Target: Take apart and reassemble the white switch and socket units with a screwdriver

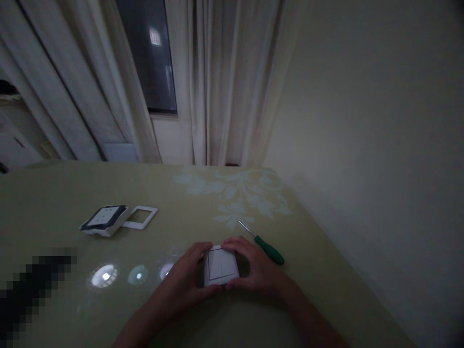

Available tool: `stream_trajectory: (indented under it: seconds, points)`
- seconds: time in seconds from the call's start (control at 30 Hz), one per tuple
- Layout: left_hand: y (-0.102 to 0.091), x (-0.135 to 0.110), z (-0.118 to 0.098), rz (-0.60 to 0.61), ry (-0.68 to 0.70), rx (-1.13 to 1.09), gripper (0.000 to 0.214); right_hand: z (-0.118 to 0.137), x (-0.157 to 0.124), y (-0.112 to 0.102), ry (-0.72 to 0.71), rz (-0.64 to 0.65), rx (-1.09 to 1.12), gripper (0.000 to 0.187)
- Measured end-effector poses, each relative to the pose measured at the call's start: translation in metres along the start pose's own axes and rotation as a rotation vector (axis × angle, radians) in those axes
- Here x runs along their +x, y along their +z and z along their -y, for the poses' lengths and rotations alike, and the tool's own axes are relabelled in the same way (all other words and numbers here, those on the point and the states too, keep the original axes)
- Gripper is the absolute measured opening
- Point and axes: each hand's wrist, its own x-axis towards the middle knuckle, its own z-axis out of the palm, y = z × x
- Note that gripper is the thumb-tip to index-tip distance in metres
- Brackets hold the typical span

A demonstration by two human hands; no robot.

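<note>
Between my two hands is a white wall switch (221, 264) with a square frame and a line down the middle of its face. My left hand (192, 273) grips its left side, fingers at the far edge and thumb at the near edge. On the right side my right hand (255, 266) holds it the same way. A screwdriver (268, 250) with a green handle lies just beyond my right hand, its metal tip pointing away to the left. Whether the switch touches the table cannot be made out.
Farther left on the table (174, 198) lies a white wall socket (108, 217) with a dark surround. A white empty frame (142, 225) lies against it. A pixelated dark patch (32, 290) covers the left front. Curtains (228, 96) and a wall (369, 135) stand beyond the table.
</note>
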Motion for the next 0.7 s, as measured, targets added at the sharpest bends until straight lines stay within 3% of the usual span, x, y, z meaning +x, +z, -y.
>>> stream_trajectory:
  seconds: [0.33, 0.7]
  points:
    - [0.000, -0.002, 0.003, 0.039, -0.017, 0.034, 0.075, 0.011, -0.004, 0.003, 0.151, -0.028, -0.039, 0.101]
    - [-0.001, -0.004, -0.006, 0.019, 0.005, 0.106, 0.073, 0.004, -0.007, 0.004, 0.117, -0.035, -0.073, 0.098]
